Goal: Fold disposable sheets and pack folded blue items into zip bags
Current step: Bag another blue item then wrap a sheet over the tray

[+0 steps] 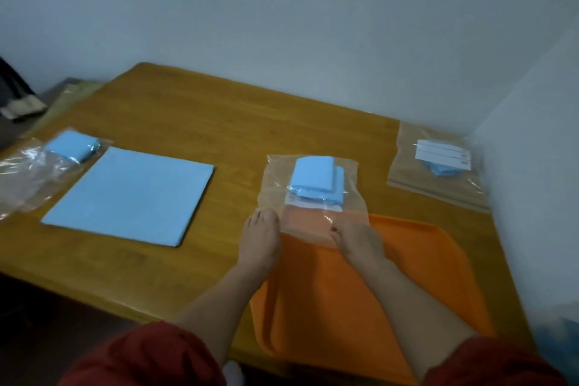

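Lengthwise, the zip bag [308, 222] points away, its near end pinched by fingers [264, 219] of left hand [259, 241] and right hand [355, 240].

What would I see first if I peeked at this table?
Your eye lands first on the bright orange plastic tray at the near right of the brown wooden table. At its far edge, the left hand and right hand touch the near end of a clear plastic zip bag holding small folded blue sheets. To the left lies a big flat square blue sheet.
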